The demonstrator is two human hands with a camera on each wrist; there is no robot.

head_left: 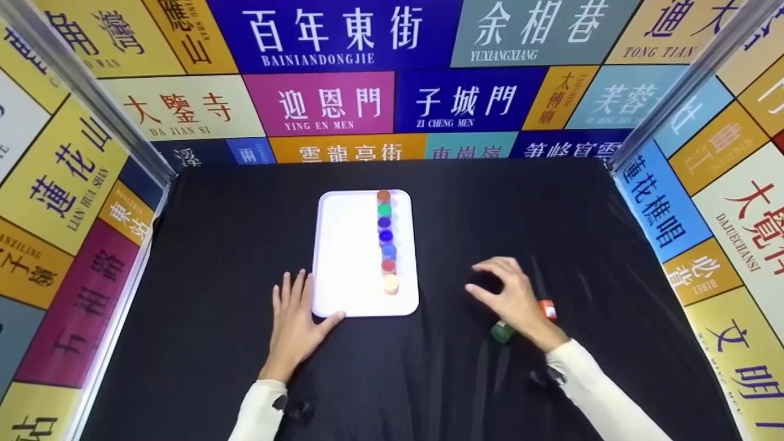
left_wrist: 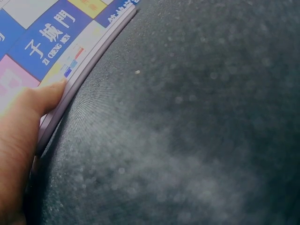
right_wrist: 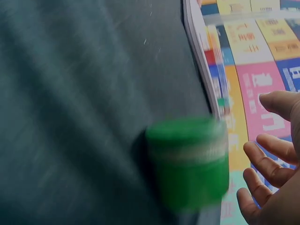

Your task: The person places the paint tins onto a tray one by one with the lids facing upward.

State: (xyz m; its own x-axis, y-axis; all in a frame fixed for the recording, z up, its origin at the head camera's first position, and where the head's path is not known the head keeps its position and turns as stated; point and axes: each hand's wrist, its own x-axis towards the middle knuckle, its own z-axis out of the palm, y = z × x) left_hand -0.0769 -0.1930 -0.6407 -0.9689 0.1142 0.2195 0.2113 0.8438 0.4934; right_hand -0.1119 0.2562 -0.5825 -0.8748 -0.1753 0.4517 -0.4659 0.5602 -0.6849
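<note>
Two relaxed, empty hands (left hand (head_left: 298, 323), right hand (head_left: 511, 298)), two loose pots (head_left: 502, 331), seven trayed pots (head_left: 386, 241).

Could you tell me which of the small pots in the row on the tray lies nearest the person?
The cream-yellow pot, at the near end of the row on the white tray, just beyond the red one.

A black cloth (head_left: 220, 257) was spread over the counter. Colourful sign panels (head_left: 343, 98) bearing Chinese characters were mounted on the walls on three sides, and metal corner posts (head_left: 92, 98) were fitted between them.
</note>
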